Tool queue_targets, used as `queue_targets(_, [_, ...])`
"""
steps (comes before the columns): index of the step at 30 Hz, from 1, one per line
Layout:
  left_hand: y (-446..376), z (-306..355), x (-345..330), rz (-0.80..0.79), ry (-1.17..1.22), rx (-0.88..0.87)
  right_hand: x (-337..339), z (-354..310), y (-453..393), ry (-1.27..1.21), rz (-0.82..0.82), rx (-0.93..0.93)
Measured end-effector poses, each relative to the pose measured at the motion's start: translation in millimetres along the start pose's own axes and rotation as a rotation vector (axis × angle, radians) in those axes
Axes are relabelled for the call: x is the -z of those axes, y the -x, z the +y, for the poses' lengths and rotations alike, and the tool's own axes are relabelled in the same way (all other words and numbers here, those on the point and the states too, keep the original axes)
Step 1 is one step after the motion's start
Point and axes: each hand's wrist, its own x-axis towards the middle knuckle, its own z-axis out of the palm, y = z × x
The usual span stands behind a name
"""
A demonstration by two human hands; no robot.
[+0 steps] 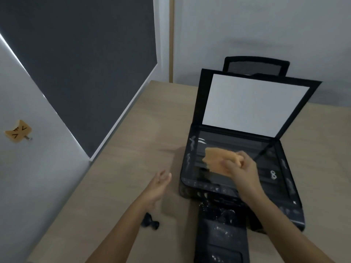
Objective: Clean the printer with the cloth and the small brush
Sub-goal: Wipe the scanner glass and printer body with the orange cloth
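A black printer (284, 186) stands on the wooden table, its scanner lid (252, 103) raised to show a white underside. White dust streaks its frame and its pulled-out front tray (222, 236). My right hand (243, 171) grips an orange cloth (216, 160) over the scanner glass. My left hand (159, 185) hovers above the table left of the printer, fingers apart and holding nothing. A small black brush (150, 222) lies on the table below my left forearm.
The table (133, 149) meets a dark panel and grey wall on the left, where an orange cat-face hook (18, 133) is fixed. A black mesh chair back (256, 66) rises behind the printer.
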Motion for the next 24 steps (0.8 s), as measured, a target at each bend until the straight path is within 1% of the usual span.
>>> queue_targets(1, [0, -3, -7, -0.069, -0.022, 0.027, 0, -8, -17, 0.143, 0.094, 0.120])
queue_targets(2, [0, -7, -13, -0.119, -0.051, -0.011, -3, -14, -34, 0.245, 0.147, 0.220])
queue_targets(3, [-2, -11, -18, -0.150, -0.124, -0.096, -10, -17, -51, 0.325, 0.159, 0.301])
queue_targets(4, [-7, -11, -24, -0.135, -0.183, -0.151, -20, -17, -67, 0.412, 0.143, 0.355])
queue_targets(5, [-11, -6, -30, -0.090, -0.229, -0.187, -31, -15, -82, 0.502, 0.096, 0.387])
queue_targets(6, [-14, -4, -33, -0.090, -0.258, -0.248, -42, -11, -94, 0.597, 0.010, 0.392])
queue_targets(8, [-19, -6, -35, -0.165, -0.192, -0.384, -61, 7, -108, 0.780, -0.237, 0.350])
queue_targets(9, [-20, -9, -35, -0.160, -0.150, -0.420, -69, 17, -112, 0.865, -0.364, 0.328])
queue_targets(10, [-22, -11, -36, -0.122, -0.134, -0.436, -77, 26, -114, 0.917, -0.443, 0.316])
queue_targets(11, [-23, -11, -36, -0.074, -0.131, -0.450, -84, 33, -118, 0.931, -0.455, 0.312])
queue_targets(13, [-27, -15, -37, -0.013, -0.131, -0.500, -94, 41, -127, 0.933, -0.383, 0.324])
queue_targets(16, [-32, -21, -38, 0.037, -0.125, -0.505, -107, 51, -138, 1.082, -0.361, 0.336])
queue_targets(19, [-36, -22, -36, 0.070, -0.134, -0.522, -121, 54, -142, 1.115, -0.314, 0.340])
queue_targets(24, [-37, -25, -36, 0.101, -0.181, -0.567, -123, 75, -114, 1.111, -0.343, 0.402])
